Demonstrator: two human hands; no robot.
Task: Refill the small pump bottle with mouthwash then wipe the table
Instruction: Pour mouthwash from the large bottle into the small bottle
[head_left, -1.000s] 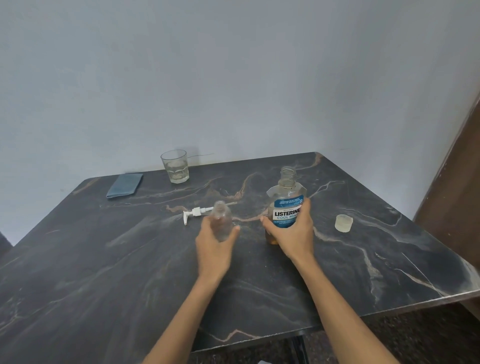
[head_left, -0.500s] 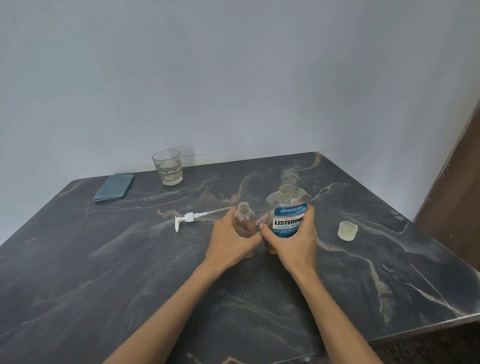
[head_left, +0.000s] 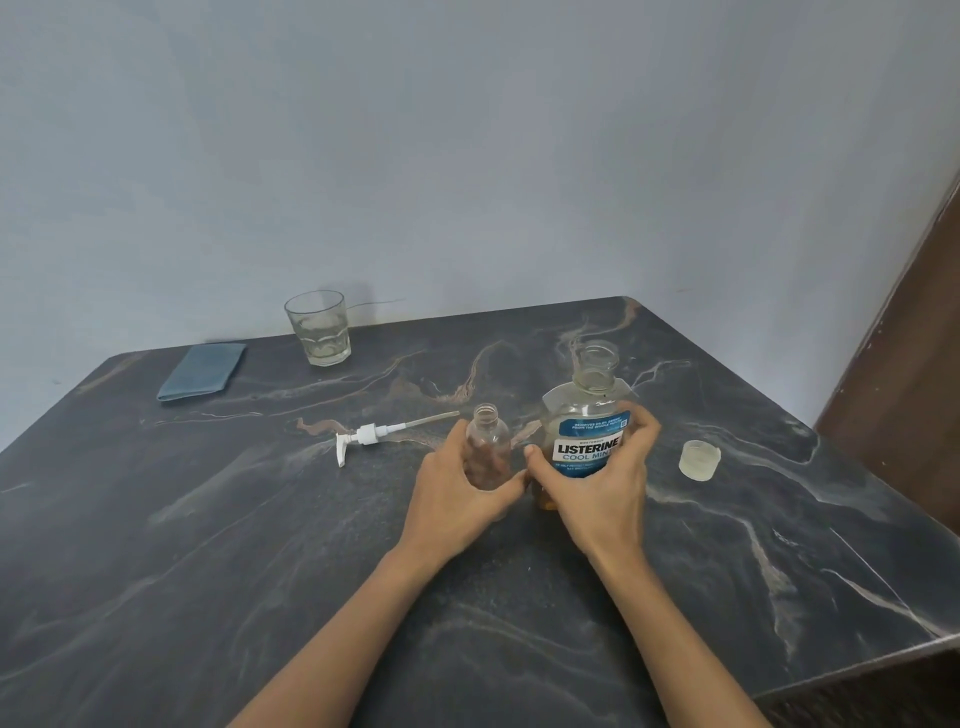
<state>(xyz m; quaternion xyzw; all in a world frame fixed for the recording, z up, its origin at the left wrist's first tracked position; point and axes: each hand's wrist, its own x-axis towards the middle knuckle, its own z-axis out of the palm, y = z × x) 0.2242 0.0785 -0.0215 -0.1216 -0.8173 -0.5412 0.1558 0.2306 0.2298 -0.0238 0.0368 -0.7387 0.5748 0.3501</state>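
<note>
Your forearms come in over the near edge of the dark marble table (head_left: 218, 597), with bare tabletop to the left of your left arm and to the right of your right arm. The table's right edge runs diagonally away close by your right forearm, beside a brown wooden panel (head_left: 914, 364).

Your left hand (head_left: 457, 499) is wrapped around the small bottle (head_left: 485, 447), thumb on the right side, fingers hidden behind it. The bottle is upright with its neck open and looks empty. Your right hand (head_left: 597, 488) is closed around the lower front of the mouthwash bottle (head_left: 589, 415), thumb pointing left and touching your left thumb, fingers curling round the right side of the label. This bottle is upright too, uncapped, just right of the small one, with amber liquid showing at the bottom.

Right of your right hand, apart from it, the cap (head_left: 699, 459) sits open side up. Just beyond your left hand, the white pump (head_left: 371, 436) lies on its side, its tube pointing toward the small bottle.

Further off to the left, near the far edge by the wall, stand a glass (head_left: 318, 328) holding a little pale liquid and a folded blue cloth (head_left: 202, 371).
</note>
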